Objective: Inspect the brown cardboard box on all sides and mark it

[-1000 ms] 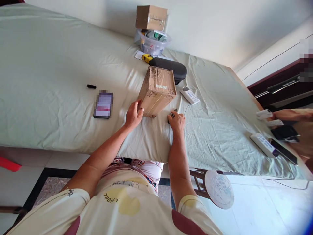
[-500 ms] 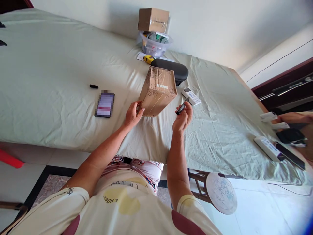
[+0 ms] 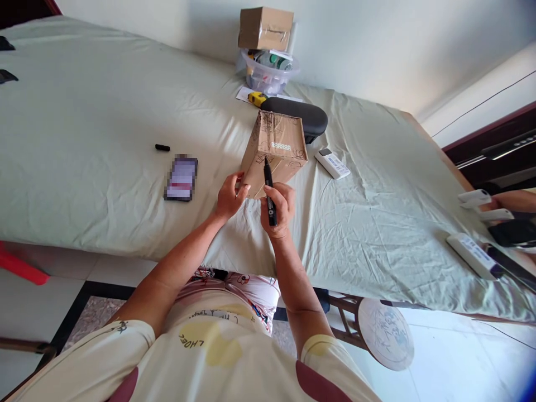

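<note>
A brown cardboard box (image 3: 281, 131) with dark scribbles along its edges and a pale printed patch stands on the cloth-covered table. My left hand (image 3: 231, 196) grips its lower left edge, thumb on the front side and fingers round the left side. In my right hand (image 3: 280, 207) is an uncapped black marker (image 3: 268, 190), its tip pointing up at the scribbles near the box's front top edge. Whether the tip touches the cardboard I cannot tell. The marker's black cap (image 3: 162, 147) lies on the cloth to the left.
A phone (image 3: 181, 177) lies left of the box, a white device (image 3: 333, 163) right. Behind are a black case (image 3: 298, 111), yellow tape measure (image 3: 257, 99) and plastic tub (image 3: 270, 78) under another carton (image 3: 266, 29). At far right, a person's arm (image 3: 517, 201) is near several gadgets.
My right hand has swung left with the marker, from beside the white device to the front of the box. My left hand keeps its hold on the box.
</note>
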A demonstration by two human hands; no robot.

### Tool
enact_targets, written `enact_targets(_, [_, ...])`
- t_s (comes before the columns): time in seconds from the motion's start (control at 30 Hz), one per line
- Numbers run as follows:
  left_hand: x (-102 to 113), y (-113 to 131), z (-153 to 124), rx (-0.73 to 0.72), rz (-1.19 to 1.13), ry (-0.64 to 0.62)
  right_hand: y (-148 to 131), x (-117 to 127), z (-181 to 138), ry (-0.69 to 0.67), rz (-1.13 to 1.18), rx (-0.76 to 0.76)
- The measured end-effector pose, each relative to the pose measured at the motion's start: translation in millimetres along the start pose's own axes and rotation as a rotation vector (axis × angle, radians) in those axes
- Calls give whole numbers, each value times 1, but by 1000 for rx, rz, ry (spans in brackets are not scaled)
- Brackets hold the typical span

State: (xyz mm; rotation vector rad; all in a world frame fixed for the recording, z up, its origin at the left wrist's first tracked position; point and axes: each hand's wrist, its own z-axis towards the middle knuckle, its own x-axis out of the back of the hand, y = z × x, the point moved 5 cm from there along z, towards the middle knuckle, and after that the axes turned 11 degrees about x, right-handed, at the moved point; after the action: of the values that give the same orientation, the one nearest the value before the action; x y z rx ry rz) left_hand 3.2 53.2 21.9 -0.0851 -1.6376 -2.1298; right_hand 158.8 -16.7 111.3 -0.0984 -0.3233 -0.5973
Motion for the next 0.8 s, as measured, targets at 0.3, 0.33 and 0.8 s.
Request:
enact_targets(0.3, [-5,-4,0,48,56,-34,8,-3,-6,-47,-9,-81])
enact_targets(0.33, [-6,-4,0,52,69,-39,8,-4,-6,-54,6,-86])
enact_targets(0.8, [-3,-10,1,69,95,-3,83,32,-40,115,-386,-552])
